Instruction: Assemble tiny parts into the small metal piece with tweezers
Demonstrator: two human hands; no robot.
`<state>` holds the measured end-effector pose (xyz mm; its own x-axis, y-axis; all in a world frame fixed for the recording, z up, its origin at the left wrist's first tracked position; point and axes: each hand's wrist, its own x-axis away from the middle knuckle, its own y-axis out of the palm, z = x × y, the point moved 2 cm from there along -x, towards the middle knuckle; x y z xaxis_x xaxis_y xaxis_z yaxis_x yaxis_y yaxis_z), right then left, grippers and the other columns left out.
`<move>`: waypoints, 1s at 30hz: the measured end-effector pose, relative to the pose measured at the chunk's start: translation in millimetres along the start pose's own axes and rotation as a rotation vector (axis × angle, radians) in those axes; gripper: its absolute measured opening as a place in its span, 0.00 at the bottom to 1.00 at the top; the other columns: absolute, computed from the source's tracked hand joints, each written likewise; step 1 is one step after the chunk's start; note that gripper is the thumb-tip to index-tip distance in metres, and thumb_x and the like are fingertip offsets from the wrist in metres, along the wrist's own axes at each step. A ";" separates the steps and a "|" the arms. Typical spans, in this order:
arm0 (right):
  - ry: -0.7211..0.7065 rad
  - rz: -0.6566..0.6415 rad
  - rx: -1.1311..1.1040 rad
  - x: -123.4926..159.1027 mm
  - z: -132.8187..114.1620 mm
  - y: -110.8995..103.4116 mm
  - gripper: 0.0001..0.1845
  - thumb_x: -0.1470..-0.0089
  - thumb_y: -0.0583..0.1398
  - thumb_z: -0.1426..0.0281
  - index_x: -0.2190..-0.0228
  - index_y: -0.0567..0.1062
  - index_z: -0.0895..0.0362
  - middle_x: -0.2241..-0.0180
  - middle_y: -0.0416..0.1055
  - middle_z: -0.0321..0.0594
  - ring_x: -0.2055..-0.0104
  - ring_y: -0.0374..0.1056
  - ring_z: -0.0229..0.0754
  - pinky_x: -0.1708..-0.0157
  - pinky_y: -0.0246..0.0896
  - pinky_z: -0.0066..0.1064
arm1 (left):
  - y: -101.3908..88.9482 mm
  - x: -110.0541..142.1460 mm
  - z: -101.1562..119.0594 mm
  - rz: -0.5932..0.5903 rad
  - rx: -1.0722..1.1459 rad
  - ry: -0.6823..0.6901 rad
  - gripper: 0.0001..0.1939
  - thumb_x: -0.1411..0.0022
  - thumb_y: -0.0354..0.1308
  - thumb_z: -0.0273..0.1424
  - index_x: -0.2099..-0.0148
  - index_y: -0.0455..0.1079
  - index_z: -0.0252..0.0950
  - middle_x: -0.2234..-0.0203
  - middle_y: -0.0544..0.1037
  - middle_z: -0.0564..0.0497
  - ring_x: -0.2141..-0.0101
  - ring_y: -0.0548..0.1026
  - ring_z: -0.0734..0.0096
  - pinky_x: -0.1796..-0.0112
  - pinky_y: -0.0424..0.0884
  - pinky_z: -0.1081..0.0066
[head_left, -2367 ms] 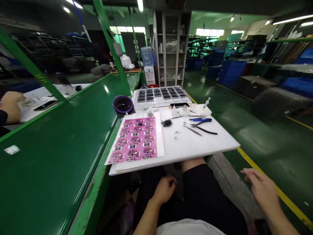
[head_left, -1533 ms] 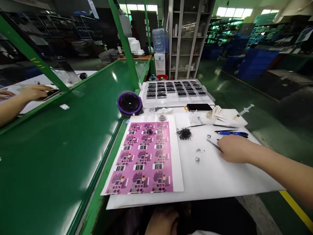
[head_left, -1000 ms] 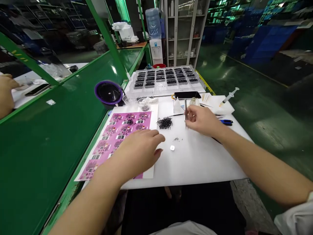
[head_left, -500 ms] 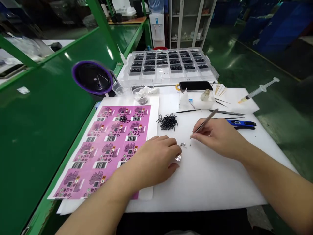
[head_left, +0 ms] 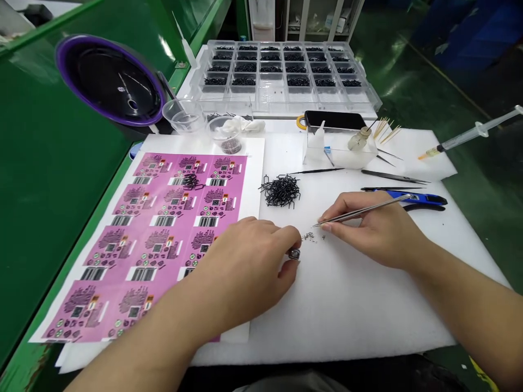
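Two hands low over the white tabletop (head_left: 347, 313). Left hand (head_left: 255, 264): palm down, forearm across the pink printed sheet (head_left: 161, 209); thumb and forefinger nearly closed, pinching a small metal part (head_left: 294, 254) at the fingertips. Right hand (head_left: 368, 231): closed in a pen-like grip on metal tweezers (head_left: 363, 210), which slant with the tips toward the left hand. Gap between the tweezer tips too fine to read.

Scatter of tiny pieces (head_left: 309, 237) on the tabletop between the hands, just beside the tweezer tips; contact between tips and pieces cannot be judged.

Pile of bent black pieces (head_left: 281, 190) beyond the hands, just right of the sheet. Smaller black cluster (head_left: 192, 182) on the sheet's upper part. Blue-and-black pliers (head_left: 425, 197) lie beyond the right hand, the rear end of the tweezers overlapping them in view. Syringe (head_left: 466, 136) slanted at far right. Dark phone (head_left: 335, 119) near the far edge. Behind it, a clear compartment case (head_left: 272, 92), most front compartments holding black pieces. Purple-rimmed black device (head_left: 110, 81) at far left.
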<state>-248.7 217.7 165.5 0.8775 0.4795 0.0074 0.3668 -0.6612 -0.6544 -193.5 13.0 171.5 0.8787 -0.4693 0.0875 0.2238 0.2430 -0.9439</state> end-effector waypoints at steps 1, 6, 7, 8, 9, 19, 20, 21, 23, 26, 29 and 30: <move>-0.001 0.000 -0.001 -0.1 -0.3 0.0 0.01 0.49 0.65 0.71 0.71 0.79 0.53 0.70 0.78 0.33 0.67 0.74 0.41 0.69 0.69 0.33 | 0.8 -0.2 0.0 0.000 0.000 -0.005 0.07 0.41 0.53 0.36 0.64 0.70 0.41 0.77 0.72 0.52 0.71 0.72 0.63 0.69 0.66 0.66; 0.018 0.003 0.031 -1.6 0.0 1.0 0.02 0.49 0.65 0.69 0.71 0.79 0.53 0.71 0.78 0.33 0.68 0.74 0.42 0.70 0.68 0.33 | 1.7 -1.3 0.3 0.028 0.018 -0.005 0.07 0.40 0.54 0.37 0.63 0.71 0.42 0.77 0.73 0.53 0.73 0.72 0.64 0.72 0.63 0.68; 0.025 0.005 0.040 -1.7 0.2 1.3 0.02 0.49 0.65 0.68 0.71 0.79 0.53 0.71 0.78 0.33 0.68 0.74 0.42 0.70 0.68 0.33 | 0.6 -1.7 0.6 0.029 0.019 -0.005 0.07 0.40 0.54 0.36 0.63 0.72 0.42 0.76 0.73 0.53 0.73 0.72 0.64 0.72 0.63 0.68; 0.033 0.005 0.043 -1.6 0.3 1.6 0.02 0.49 0.65 0.68 0.71 0.79 0.53 0.71 0.78 0.33 0.67 0.74 0.42 0.70 0.68 0.33 | -0.7 -2.1 1.0 0.019 0.021 -0.008 0.07 0.40 0.55 0.36 0.62 0.72 0.42 0.76 0.74 0.53 0.73 0.72 0.64 0.72 0.64 0.67; 0.041 0.003 0.042 -1.4 0.4 1.9 0.03 0.49 0.65 0.68 0.71 0.79 0.53 0.71 0.78 0.33 0.67 0.74 0.42 0.70 0.68 0.33 | -2.3 -2.4 1.4 -0.001 0.023 -0.016 0.07 0.40 0.55 0.35 0.62 0.72 0.42 0.75 0.75 0.53 0.72 0.72 0.64 0.72 0.64 0.67; 0.079 0.012 0.020 -0.6 -1.0 1.5 0.01 0.49 0.65 0.69 0.71 0.79 0.52 0.71 0.78 0.30 0.67 0.74 0.39 0.70 0.70 0.30 | -10.8 -3.7 3.7 -0.104 0.077 -0.069 0.07 0.39 0.55 0.33 0.59 0.72 0.41 0.71 0.77 0.54 0.69 0.74 0.64 0.70 0.66 0.66; 0.077 0.011 0.018 -0.8 -1.0 1.2 0.01 0.50 0.65 0.69 0.71 0.79 0.52 0.71 0.78 0.30 0.68 0.74 0.38 0.70 0.70 0.30 | -10.6 -3.9 3.6 -0.106 0.079 -0.073 0.07 0.39 0.55 0.33 0.59 0.72 0.41 0.70 0.77 0.54 0.69 0.74 0.64 0.70 0.66 0.66; 0.076 0.011 0.015 -0.9 -0.9 1.0 0.01 0.50 0.65 0.69 0.71 0.79 0.52 0.72 0.78 0.30 0.68 0.74 0.38 0.70 0.70 0.30 | -10.3 -4.1 3.6 -0.108 0.081 -0.074 0.07 0.39 0.55 0.33 0.59 0.72 0.41 0.70 0.77 0.54 0.69 0.74 0.64 0.70 0.66 0.66; 0.076 0.010 0.011 -1.0 -0.6 0.8 0.00 0.50 0.65 0.69 0.71 0.79 0.52 0.72 0.78 0.30 0.68 0.74 0.37 0.70 0.70 0.30 | -9.8 -4.4 3.5 -0.110 0.084 -0.076 0.07 0.39 0.54 0.33 0.59 0.71 0.41 0.70 0.77 0.54 0.69 0.74 0.64 0.69 0.66 0.65; 0.073 0.006 0.012 -1.1 0.0 1.4 0.01 0.50 0.65 0.69 0.71 0.79 0.52 0.72 0.78 0.30 0.68 0.74 0.37 0.69 0.70 0.30 | -9.6 -4.6 3.5 -0.106 0.090 -0.070 0.07 0.39 0.54 0.32 0.59 0.71 0.41 0.70 0.77 0.54 0.69 0.74 0.64 0.69 0.67 0.65; 0.072 0.008 0.019 -1.3 0.3 2.2 0.01 0.50 0.66 0.69 0.72 0.79 0.52 0.72 0.78 0.30 0.68 0.73 0.37 0.69 0.70 0.30 | -9.6 -4.7 3.4 -0.101 0.092 -0.067 0.07 0.39 0.55 0.32 0.59 0.71 0.41 0.70 0.77 0.54 0.68 0.74 0.63 0.68 0.67 0.65; 0.074 0.007 0.020 -1.2 0.4 2.3 0.01 0.50 0.66 0.69 0.71 0.79 0.52 0.72 0.78 0.30 0.68 0.73 0.37 0.69 0.70 0.30 | -9.6 -4.8 3.4 -0.099 0.090 -0.069 0.07 0.40 0.55 0.32 0.59 0.71 0.41 0.70 0.77 0.54 0.68 0.74 0.63 0.69 0.67 0.65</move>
<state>-249.1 215.8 163.7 0.9009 0.4301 0.0582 0.3547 -0.6524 -0.6697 -198.5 15.8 181.2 0.8769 -0.4356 0.2033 0.3449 0.2754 -0.8973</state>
